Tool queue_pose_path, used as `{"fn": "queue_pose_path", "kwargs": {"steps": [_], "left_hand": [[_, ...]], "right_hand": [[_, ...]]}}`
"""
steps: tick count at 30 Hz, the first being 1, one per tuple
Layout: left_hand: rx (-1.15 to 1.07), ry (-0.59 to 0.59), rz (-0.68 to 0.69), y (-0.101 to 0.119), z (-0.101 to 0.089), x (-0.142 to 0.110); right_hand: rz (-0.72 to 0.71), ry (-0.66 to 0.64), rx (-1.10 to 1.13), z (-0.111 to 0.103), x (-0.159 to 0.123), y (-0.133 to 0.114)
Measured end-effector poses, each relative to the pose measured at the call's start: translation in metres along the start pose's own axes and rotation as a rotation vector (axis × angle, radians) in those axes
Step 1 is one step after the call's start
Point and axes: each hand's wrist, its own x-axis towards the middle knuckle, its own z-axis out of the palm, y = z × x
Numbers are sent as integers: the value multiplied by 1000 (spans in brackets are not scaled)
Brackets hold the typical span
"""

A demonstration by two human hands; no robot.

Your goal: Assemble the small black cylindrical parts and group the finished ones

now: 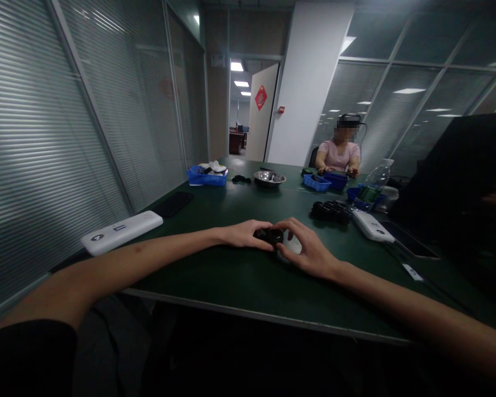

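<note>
Both my arms reach forward over a dark green table (240, 281). My left hand (243, 233) and my right hand (303, 248) meet in the middle, fingers closed around a small black part (269, 236) held between them just above the tabletop. A pale spot shows under my right hand's fingers; I cannot make out what it is. A pile of similar black parts (331, 212) lies a little beyond my right hand.
A white power bank (122, 232) and a dark phone (172, 204) lie at the left. Blue trays (206, 176) (317, 183), a metal bowl (269, 178), a water bottle (376, 179) and a white device (372, 226) stand farther back. A person sits at the far end. A dark shape fills the right.
</note>
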Motion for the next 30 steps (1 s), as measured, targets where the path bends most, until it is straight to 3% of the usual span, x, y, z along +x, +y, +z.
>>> {"fn": "queue_pose_path", "kwargs": {"steps": [7, 12, 30], "left_hand": [[1, -8, 21, 0, 0, 1], [0, -1, -4, 4, 1, 0], [11, -9, 18, 3, 0, -1]], "right_hand": [[56, 21, -45, 2, 1, 2], [-28, 4, -27, 1, 1, 0], [-67, 5, -72, 0, 3, -3]]}}
